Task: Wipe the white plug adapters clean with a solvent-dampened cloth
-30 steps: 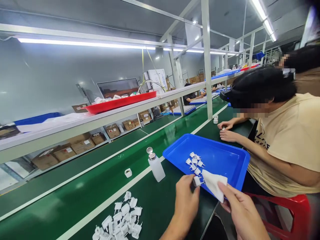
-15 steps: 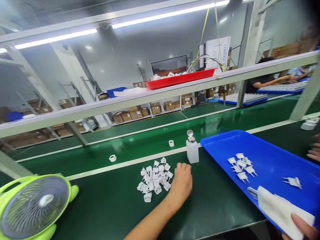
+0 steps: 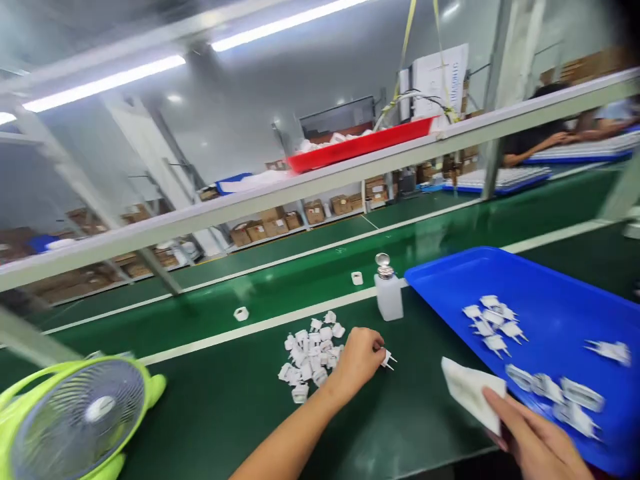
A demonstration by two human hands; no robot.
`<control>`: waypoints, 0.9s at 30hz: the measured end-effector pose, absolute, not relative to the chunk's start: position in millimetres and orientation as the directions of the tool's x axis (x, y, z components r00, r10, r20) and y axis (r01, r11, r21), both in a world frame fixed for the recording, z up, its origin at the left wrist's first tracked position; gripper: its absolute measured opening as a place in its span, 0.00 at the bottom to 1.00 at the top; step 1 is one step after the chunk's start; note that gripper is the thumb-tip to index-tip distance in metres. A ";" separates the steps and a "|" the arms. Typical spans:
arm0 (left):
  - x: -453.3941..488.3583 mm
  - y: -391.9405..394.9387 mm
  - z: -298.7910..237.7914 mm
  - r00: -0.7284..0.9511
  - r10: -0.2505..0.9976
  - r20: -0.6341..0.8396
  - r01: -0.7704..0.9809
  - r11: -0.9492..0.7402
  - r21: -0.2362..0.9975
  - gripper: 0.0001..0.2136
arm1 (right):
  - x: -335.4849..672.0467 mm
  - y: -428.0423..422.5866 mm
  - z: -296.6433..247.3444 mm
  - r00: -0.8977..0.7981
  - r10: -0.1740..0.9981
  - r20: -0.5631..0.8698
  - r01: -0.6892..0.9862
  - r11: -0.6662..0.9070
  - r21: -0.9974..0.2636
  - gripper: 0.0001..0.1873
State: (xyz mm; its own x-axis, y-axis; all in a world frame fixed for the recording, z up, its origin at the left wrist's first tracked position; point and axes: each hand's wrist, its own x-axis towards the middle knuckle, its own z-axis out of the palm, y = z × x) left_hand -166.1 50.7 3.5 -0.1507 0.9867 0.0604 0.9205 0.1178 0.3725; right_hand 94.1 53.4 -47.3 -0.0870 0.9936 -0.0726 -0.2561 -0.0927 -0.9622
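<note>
Cloth (image 3: 473, 393): shifting leftward off the blue tray (image 3: 550, 293) since half a second ago, now hanging over the bench (image 3: 415, 413) beside the tray's left rim.
Near plugs (image 3: 575, 400): now showing inside the tray, just beyond the right hand (image 3: 540, 427).
Plug (image 3: 387, 360): appearing at the left hand (image 3: 361, 355) since then, its two pins pointing right, away from the palm; the fingers are hiding part of its body.
Left fingers: curling in, thumb and forefinger pinching the plug just above the bench; whether it is touching the surface, I cannot tell.
Right fingers: gripping the cloth at its right end, thumb on top.
Pile (image 3: 310, 353): sitting left of the left hand, the wrist overlapping its right side.
Bottle (image 3: 389, 298): standing upright behind the plug, near the tray's far left corner, its metal cap tilting up.
Bench edge: running along the bottom, below the cloth.
Tray rim: slanting from beside the bottle down toward the right hand.
Room: dark bench surface is stretching between plug and cloth.
Far plugs (image 3: 493, 323): bunching near the tray's left side, a lone plug (image 3: 611, 352) lying well apart on the right.
Fan (image 3: 80, 420): standing at the far left, well apart from the pile.
</note>
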 end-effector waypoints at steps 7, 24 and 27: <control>-134.0 49.0 -10.0 -0.013 0.995 0.104 0.795 -0.052 0.604 0.13 | 96.8 63.2 -27.7 -0.160 0.944 0.288 0.450 0.330 -0.830 0.27; -168.2 52.6 -55.3 0.317 0.917 0.244 0.630 -0.396 0.668 0.12 | 32.5 45.5 -44.3 -0.445 0.829 0.339 0.547 0.552 -0.630 0.14; -168.3 52.6 -57.5 0.321 0.911 0.258 0.616 -0.408 0.674 0.15 | 29.3 44.4 -50.0 -0.502 0.776 0.383 0.559 0.629 -0.541 0.14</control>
State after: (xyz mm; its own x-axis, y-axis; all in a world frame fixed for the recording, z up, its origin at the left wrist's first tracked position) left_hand -168.3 52.6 -57.5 0.3210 0.9113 0.2579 0.6159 -0.4077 0.6741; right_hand 29.3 44.4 -50.0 -0.5018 0.7757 0.3828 0.5591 0.6285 -0.5407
